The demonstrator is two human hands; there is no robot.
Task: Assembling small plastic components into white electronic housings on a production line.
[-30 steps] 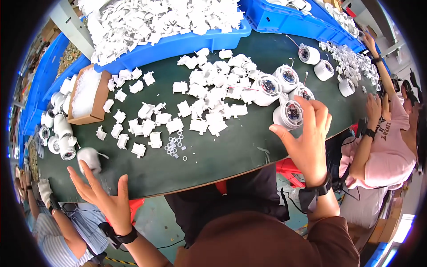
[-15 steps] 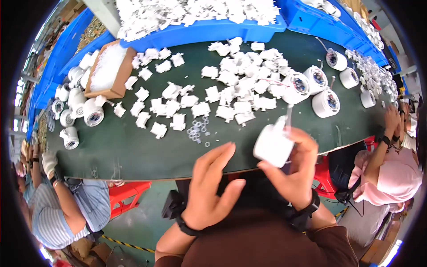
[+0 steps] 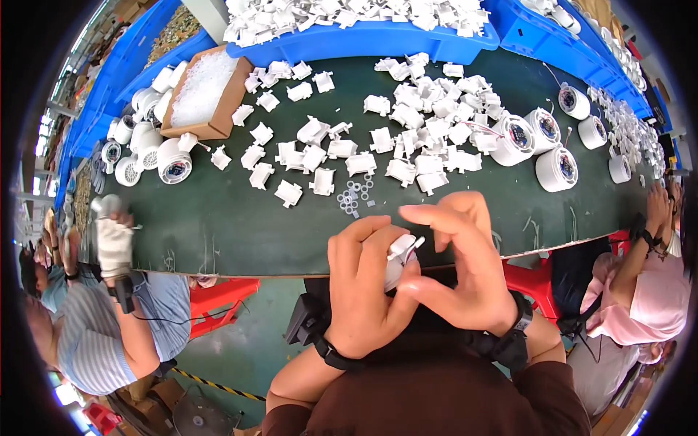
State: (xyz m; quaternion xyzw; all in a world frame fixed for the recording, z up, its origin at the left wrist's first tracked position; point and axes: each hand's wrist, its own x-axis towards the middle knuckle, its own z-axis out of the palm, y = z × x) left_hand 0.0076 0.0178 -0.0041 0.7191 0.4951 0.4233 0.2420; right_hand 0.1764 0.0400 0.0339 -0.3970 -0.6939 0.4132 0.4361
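Your left hand (image 3: pixel 367 287) cups a white plastic part (image 3: pixel 400 256) at the near edge of the worktop (image 3: pixel 240 225); your right hand (image 3: pixel 454 265) pinches its top. A loose grip risks dropping it; small rings (image 3: pixel 354 198) lie just beyond.

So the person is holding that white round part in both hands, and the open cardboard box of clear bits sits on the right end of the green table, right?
Not quite. The cardboard box of clear bits sits toward the left end of the green table, as the head view shows. The rest holds: the left hand and right hand both hold the white round part.
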